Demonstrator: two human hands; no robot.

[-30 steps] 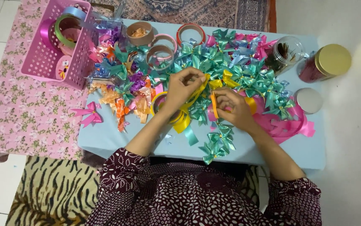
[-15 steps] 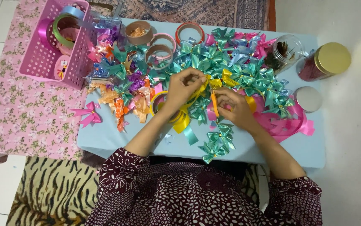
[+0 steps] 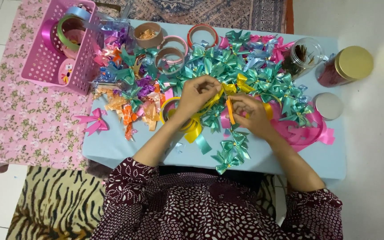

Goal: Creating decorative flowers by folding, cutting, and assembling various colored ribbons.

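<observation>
Both hands meet over the middle of the worktop [image 3: 112, 146], which is covered in pale blue. The left hand [image 3: 198, 93] pinches a yellow ribbon [image 3: 232, 89], its fingers closed on the strip near the bow's knot. The right hand [image 3: 252, 113] is closed on an orange stick [image 3: 230, 111], which points up toward the ribbon; thumb and fingers are together around it. The two hands are just beside each other, with the ribbon stretched between them.

Under the left wrist lies a yellow ribbon roll [image 3: 174, 111], with loose yellow loops trailing toward the near edge. Teal bows [image 3: 232, 149] lie near the near edge, below the hands, and many more teal bows [image 3: 218, 62] crowd the far half of the worktop. Orange and purple bows [image 3: 134, 102] pile toward the left edge. Wide pink ribbon [image 3: 303, 131] curls beside the right hand, toward the right edge.

Along the far edge stand several empty ribbon rolls [image 3: 169, 55]. A clear jar [image 3: 305, 55] sits at the far right corner, and its silver lid [image 3: 328, 106] lies at the right edge. A gold-lidded jar [image 3: 345, 66] stands off the worktop on the floor. A pink basket [image 3: 63, 44] holding ribbon rolls sits left of the worktop on a flowered cloth [image 3: 23, 120], where one pink bow [image 3: 93, 121] lies.
</observation>
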